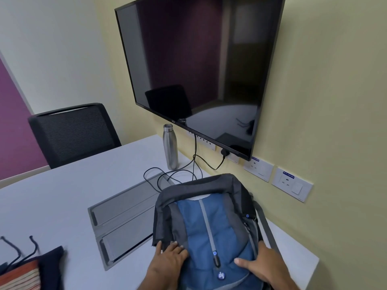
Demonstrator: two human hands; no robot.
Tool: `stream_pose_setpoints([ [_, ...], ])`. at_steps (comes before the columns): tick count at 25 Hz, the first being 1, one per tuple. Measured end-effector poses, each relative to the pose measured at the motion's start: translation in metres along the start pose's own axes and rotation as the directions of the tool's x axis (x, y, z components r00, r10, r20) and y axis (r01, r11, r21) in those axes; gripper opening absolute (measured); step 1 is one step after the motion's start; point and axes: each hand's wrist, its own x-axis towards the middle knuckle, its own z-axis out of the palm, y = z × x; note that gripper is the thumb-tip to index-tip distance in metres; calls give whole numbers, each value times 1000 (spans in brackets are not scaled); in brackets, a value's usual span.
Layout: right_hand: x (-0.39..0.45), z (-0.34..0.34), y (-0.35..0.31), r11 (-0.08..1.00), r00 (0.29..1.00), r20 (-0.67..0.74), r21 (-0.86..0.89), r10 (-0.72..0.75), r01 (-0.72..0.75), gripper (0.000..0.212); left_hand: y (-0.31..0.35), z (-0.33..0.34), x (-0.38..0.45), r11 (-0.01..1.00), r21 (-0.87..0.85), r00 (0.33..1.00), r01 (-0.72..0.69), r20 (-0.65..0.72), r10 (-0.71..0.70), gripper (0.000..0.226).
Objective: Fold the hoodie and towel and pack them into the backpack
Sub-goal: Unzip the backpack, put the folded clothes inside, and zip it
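A blue and grey backpack (209,222) lies on the white table (73,195) at the lower right, front panel up. My left hand (167,261) grips its left side. My right hand (263,266) holds its right side, thumb across the blue panel. At the lower left corner lies a dark navy hoodie (53,260) with two drawstrings trailing away from it. A folded striped orange-red towel (21,277) rests on top of the hoodie, partly cut off by the frame edge.
A steel water bottle (170,147) stands near the wall beside black cables (194,164). A grey cable hatch (123,218) is set in the table left of the backpack. A wall-mounted screen (199,70), wall sockets (292,184) and a black chair (73,132) surround the table.
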Motion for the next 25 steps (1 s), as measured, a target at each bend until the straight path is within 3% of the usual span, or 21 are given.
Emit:
stream_pose_setpoints([
  [6,-28,31,-21,983,988,88,141,-130,117,109,-26,0,-10,987,-34,987,155,39,-153,71],
  [10,-38,54,-31,974,979,131,187,-157,131,120,-33,10,-14,964,-20,965,263,6,-263,72],
  [16,-49,81,-41,970,961,200,186,-190,153,118,-49,13,-23,952,62,954,301,-2,-301,71],
  [19,-49,81,-36,940,936,224,273,-271,206,95,-48,15,-24,953,83,956,292,-25,-291,70],
  [22,-51,72,-31,931,914,267,284,-305,227,41,-34,9,-20,971,23,960,240,-156,-233,63],
  [23,-51,69,-30,946,937,226,250,-266,208,30,-25,5,-19,978,-22,957,205,-206,-205,61],
  [25,-46,66,-23,979,989,-12,146,-145,145,32,-1,-9,-17,987,-115,952,110,-273,-138,49],
])
